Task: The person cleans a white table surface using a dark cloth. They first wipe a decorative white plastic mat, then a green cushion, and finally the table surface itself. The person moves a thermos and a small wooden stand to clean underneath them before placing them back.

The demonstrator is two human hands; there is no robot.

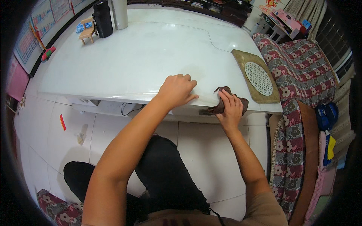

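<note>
A white table (135, 56) stands before me, its top covered by a clear plastic sheet (124, 95). At the front edge, my left hand (178, 90) has curled fingers and seems to grip the sheet, which looks raised and creased around it. The fingertips are partly hidden. To its right, my right hand (230, 106) holds a crumpled dark brown cloth (243, 105) at the table's front edge. Part of the cloth lies under the palm and fingers.
A brown mat (258, 97) with a white lattice trivet (258, 78) lies at the table's right end. A black cylindrical case (103, 19), a pale cylinder (120, 14) and a small wooden chair-shaped stand (87, 31) stand back left. A flower-patterned sofa (305, 70) borders the right.
</note>
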